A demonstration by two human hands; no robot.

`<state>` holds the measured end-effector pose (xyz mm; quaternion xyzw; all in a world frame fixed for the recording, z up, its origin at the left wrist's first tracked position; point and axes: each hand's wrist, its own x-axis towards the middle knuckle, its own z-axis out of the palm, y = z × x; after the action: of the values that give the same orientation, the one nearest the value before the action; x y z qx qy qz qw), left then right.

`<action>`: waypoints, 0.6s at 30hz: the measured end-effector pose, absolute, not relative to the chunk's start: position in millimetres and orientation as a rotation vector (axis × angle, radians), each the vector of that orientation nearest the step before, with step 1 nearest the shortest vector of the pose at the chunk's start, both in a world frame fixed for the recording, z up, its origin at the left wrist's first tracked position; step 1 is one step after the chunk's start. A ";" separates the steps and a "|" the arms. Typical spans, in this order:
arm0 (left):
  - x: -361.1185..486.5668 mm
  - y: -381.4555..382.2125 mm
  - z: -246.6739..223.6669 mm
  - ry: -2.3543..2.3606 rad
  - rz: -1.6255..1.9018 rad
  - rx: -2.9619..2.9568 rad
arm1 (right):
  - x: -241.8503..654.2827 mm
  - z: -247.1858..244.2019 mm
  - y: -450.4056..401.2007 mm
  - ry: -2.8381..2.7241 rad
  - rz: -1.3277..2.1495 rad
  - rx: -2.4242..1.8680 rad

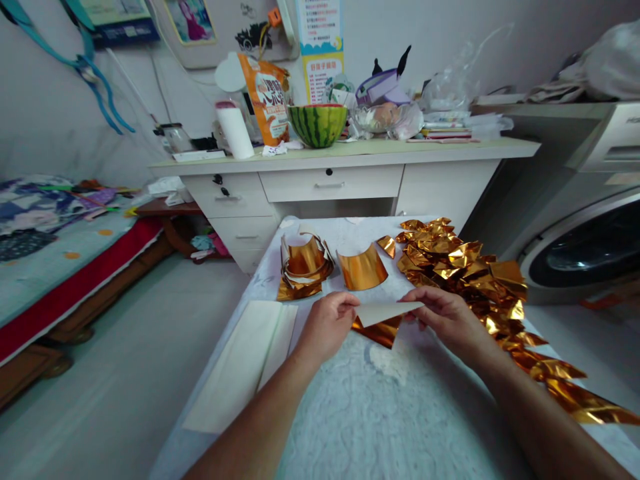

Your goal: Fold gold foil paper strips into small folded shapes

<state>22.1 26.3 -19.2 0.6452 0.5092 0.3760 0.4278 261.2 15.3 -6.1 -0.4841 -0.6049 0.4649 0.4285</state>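
Between my two hands is a sheet of gold foil paper (379, 331), its pale back (383, 312) folded partly over the shiny side. My left hand (330, 325) pinches its left end with thumb and fingers. At the right end, my right hand (440, 316) grips the edge, some fingers hidden behind the paper. Just beyond lie a curved gold foil sheet (364, 268) and a curled stack of gold foil sheets (304, 260). A heap of folded gold foil pieces (460, 267) runs along the table's right side.
White paper sheets (235, 363) lie at the left of the cloth-covered table (400, 413). Behind stands a white desk (333, 180) bearing half a watermelon (318, 125) and an orange pouch (269, 100). A washing machine (590, 220) is at right, a bed (75, 260) at left.
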 end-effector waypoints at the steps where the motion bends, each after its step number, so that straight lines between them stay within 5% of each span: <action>1: 22.2 26.4 -19.7 1.274 0.951 1.621 | 261.1 -5.5 15.1 -1.508 1.177 -1.176; 12: 25.4 15.6 5.2 1.187 1.109 1.975 | 266.7 15.5 10.3 -1.630 1.018 -1.062; 18: 23.2 -4.8 24.6 1.205 0.754 2.251 | 275.0 25.1 6.0 -1.865 1.023 -1.105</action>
<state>23.2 -4.8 24.6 0.8213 0.4396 0.2753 0.2376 275.0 6.0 25.1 -0.4293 -0.7248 0.3975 0.3637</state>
